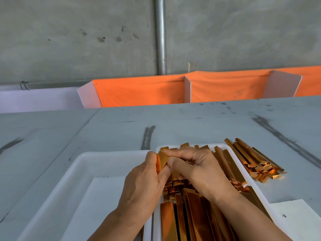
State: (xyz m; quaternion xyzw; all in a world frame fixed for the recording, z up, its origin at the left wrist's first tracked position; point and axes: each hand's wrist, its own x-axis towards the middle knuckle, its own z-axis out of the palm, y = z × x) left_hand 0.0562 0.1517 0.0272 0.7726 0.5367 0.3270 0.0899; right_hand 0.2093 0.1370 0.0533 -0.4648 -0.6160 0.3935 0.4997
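Long gold strips (pixel 189 218) fill the white tray (pixel 253 186) at 6 o'clock. Above them both hands pinch one short gold piece (pixel 163 160). The left hand (pixel 144 185) curls thumb and fingers on its 9 o'clock edge, and the right hand (pixel 196 169) nips its top and 3 o'clock edge. Its long axis runs from 1 to 7 o'clock (nearly upright, shiny face toward the camera), and it sits between the two grips, over the tray's 10 o'clock corner.

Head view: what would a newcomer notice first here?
Shiny gold strips fill the white tray at bottom centre, with a loose pile right of it. Above the tray, the left hand and right hand pinch one gold piece. An orange cloth hangs behind the table.
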